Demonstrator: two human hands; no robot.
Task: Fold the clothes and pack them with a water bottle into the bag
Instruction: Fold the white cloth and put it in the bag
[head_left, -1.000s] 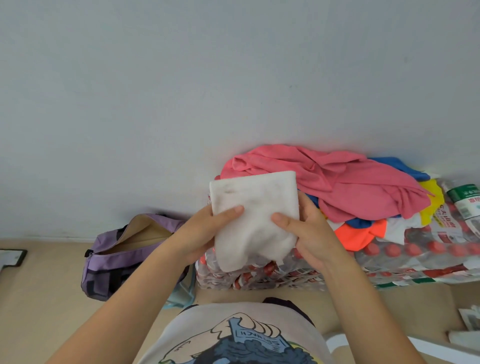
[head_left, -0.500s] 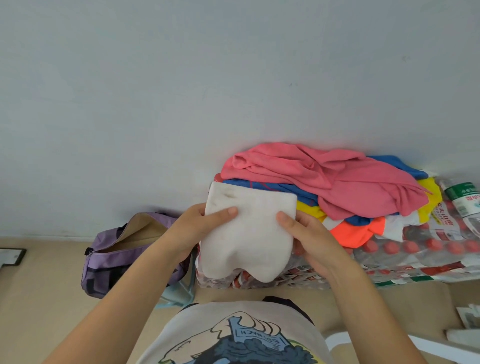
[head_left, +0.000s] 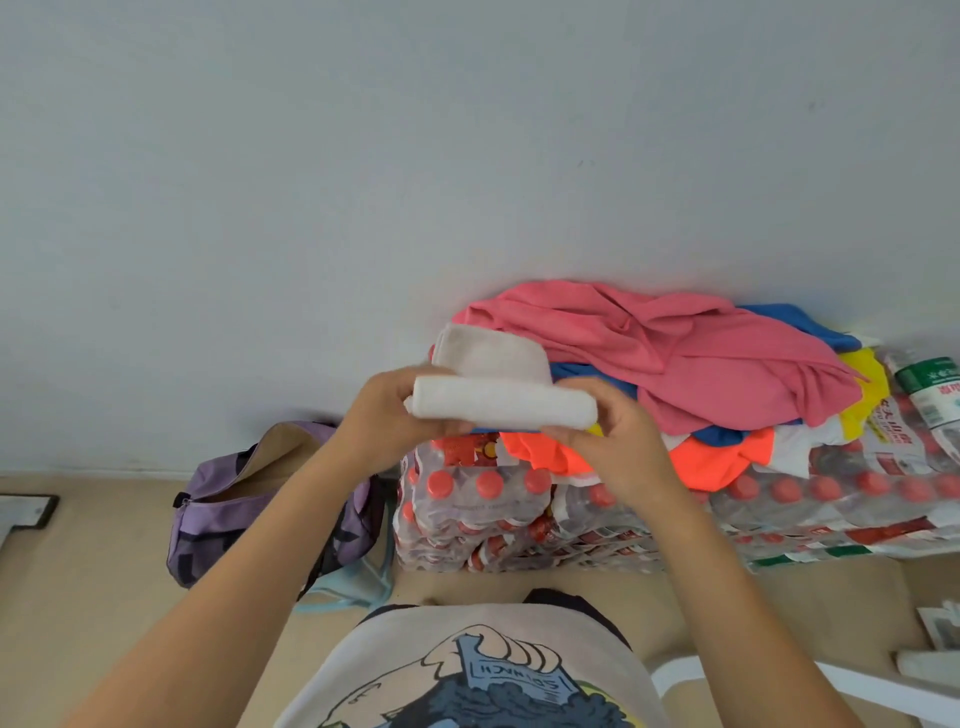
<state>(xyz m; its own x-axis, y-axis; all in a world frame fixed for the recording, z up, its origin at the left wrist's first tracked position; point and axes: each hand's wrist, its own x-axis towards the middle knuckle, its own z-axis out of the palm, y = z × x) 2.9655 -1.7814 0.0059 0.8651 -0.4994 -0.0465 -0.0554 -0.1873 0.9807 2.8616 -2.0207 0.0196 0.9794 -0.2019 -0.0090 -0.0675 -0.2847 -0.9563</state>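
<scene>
Left hand (head_left: 387, 415): pinching white cloth (head_left: 501, 402) end.
Right hand (head_left: 608, 441): pinching opposite end.
Purple bag (head_left: 218, 512): left of cloth, unzipped.

A storeroom-like room: shrink-wrapped bottle packs (head_left: 675, 509) stacked on beige floor (head_left: 78, 571) against plain wall (head_left: 363, 156).

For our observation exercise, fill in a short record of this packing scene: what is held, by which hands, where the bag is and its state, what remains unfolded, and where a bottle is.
held item: white cloth, folded over into a thick roll-like band
hands: left hand and right hand, one gripping each end
bag: purple bag on the floor, left of the bottle packs, top open
unfolded: pile of clothes, pink on top, lying on shrink-wrapped bottle packs
bottle: green-labelled bottle at the right edge
</scene>
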